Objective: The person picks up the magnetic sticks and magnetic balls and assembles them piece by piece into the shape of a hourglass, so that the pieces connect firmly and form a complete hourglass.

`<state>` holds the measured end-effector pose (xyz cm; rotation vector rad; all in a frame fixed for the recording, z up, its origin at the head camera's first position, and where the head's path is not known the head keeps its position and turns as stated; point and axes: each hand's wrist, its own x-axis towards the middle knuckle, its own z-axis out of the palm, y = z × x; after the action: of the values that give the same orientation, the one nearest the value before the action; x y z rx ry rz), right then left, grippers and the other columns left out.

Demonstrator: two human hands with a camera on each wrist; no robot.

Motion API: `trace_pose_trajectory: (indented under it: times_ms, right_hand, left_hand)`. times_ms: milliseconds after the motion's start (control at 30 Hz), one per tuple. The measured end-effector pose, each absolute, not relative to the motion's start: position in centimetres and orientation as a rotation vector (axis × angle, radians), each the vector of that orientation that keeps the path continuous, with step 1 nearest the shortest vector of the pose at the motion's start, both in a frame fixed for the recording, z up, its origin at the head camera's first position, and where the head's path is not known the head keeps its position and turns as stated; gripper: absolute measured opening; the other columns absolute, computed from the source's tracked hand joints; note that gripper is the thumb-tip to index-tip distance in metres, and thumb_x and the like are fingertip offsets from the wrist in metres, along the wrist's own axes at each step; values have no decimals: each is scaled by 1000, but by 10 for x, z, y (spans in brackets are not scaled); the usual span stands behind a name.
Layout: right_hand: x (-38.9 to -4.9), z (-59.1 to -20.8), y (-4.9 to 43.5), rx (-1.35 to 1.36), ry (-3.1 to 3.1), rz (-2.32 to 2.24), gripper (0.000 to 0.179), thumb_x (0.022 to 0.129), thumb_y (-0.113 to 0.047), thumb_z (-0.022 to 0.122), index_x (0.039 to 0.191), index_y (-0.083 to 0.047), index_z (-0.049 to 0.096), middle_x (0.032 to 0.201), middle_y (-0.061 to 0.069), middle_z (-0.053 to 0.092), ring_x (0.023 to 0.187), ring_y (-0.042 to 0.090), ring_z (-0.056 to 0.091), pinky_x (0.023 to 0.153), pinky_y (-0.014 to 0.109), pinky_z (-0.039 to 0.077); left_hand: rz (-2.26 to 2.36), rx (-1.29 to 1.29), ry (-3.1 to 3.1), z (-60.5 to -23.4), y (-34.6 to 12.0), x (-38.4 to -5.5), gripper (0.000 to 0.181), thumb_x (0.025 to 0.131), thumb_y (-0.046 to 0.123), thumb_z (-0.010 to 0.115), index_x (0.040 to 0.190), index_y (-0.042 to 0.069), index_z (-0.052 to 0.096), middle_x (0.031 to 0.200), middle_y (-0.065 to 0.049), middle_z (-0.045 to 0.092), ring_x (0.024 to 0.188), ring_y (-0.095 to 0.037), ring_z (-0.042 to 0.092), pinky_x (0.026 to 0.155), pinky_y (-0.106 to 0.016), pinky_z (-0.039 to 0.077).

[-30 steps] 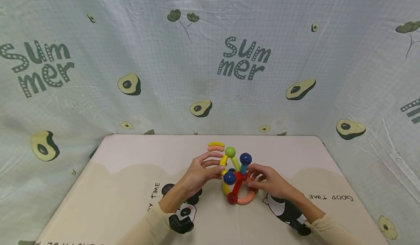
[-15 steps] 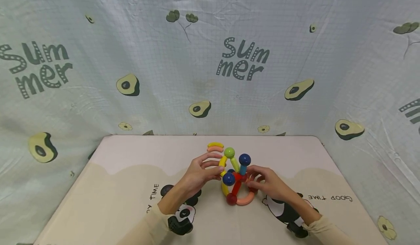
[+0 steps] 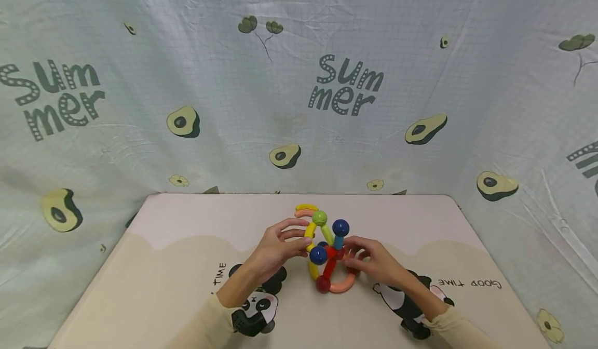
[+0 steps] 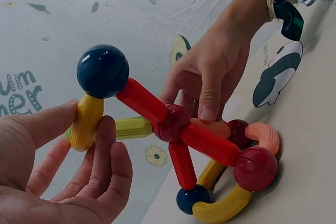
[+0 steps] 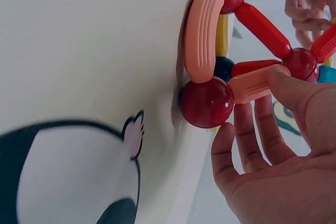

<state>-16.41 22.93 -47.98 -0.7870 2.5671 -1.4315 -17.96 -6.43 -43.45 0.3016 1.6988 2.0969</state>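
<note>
Between my hands stands a toy structure of magnetic balls and rods. With thumb and fingers, my left hand [image 3: 280, 246] pinches a yellow rod [image 4: 86, 124] below a dark blue ball [image 4: 103, 71]. On the other side, my right hand [image 3: 376, 259] grips a straight orange rod [image 5: 249, 86], thumb on one face and fingers behind. This rod joins a red ball [image 5: 301, 65] at the centre to a lower red ball [image 5: 207, 102]. A green ball [image 3: 320, 217] tops the left side; another blue ball [image 3: 341, 228] crowns a light blue rod. A curved salmon rod [image 5: 202, 38] lies along the base.
A loose yellow curved rod [image 3: 307, 206] and a loose salmon curved rod [image 3: 303, 213] lie behind the structure. The table mat [image 3: 187, 219] has printed pandas and lettering. A patterned curtain [image 3: 224, 89] hangs around the back and sides.
Both hands and the structure have shifted slightly left in the last half second. The green ball now overlaps the loose salmon rod in the head view. Both grips look the same.
</note>
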Motion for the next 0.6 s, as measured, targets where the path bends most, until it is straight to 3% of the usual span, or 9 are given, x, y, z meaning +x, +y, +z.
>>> trace_pose_trajectory:
  times_ms: [600]
  right_hand:
    - [-181,-478,181,-827,2549,-1400,37,97,-16,73,132,-10,66,105,-1,68,97,18,64,85,30,56]
  left_hand:
    - [2061,238,1838,-430,-110,-179,50,98,14,72,141,1,51,131,-25,64,105,-26,71,94,-40,56]
